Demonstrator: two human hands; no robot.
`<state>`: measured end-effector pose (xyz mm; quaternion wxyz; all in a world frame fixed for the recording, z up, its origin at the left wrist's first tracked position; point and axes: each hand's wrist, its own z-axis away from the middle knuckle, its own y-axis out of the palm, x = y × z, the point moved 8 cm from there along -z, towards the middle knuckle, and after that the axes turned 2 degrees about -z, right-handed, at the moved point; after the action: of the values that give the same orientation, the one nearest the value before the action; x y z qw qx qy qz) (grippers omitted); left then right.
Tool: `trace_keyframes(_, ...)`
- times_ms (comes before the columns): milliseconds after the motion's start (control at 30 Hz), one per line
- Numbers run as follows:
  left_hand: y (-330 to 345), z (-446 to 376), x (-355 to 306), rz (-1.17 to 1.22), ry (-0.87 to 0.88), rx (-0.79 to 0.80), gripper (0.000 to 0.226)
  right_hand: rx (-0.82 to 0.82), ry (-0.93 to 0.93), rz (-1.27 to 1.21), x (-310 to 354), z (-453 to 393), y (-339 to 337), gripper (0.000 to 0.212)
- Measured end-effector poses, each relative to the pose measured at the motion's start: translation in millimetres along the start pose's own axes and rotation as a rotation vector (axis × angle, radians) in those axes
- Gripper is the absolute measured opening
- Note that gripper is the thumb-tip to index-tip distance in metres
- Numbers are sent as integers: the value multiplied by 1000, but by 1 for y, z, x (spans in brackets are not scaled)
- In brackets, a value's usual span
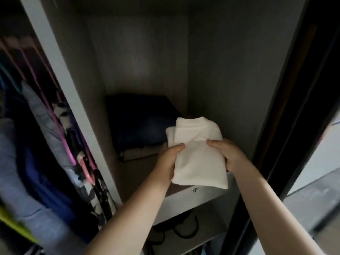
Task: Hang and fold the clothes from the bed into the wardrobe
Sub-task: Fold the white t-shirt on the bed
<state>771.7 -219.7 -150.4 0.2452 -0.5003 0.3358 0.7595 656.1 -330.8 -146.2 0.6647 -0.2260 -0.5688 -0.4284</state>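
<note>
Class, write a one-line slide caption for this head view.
Both hands, left hand and right hand, hold a folded white top over the wardrobe shelf.

Views: one only, worn on the person's head.
Facing: forward and down into the open wardrobe [143,57], straight at its shelf [185,195].
Nearness: close; both forearms stretch from the near bottom edge to mid-frame.
Left edge: hanging clothes [46,135], blurred.
Right edge: dark door frame [287,116], running near to far.
Lens: wide, so uprights lean outward.
Overlap: cannot apply with a single view.
</note>
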Motion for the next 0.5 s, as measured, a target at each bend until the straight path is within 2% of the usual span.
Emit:
trace_keyframes(100,19,-8,-10,5,116,25,41,-90,11,117,-5,-3,-12,54)
trace_keyframes(267,53,-35,-45,-80,139,73,50,-264,-110,103,41,-28,-22,67)
trace_keyframes(400,66,-74,-95,-241,187,62,46,-313,-245,212,98,-61,-8,65)
trace_keyframes(500,71,-103,-121,-356,195,56,36,-307,-311,402,127,-99,8,47)
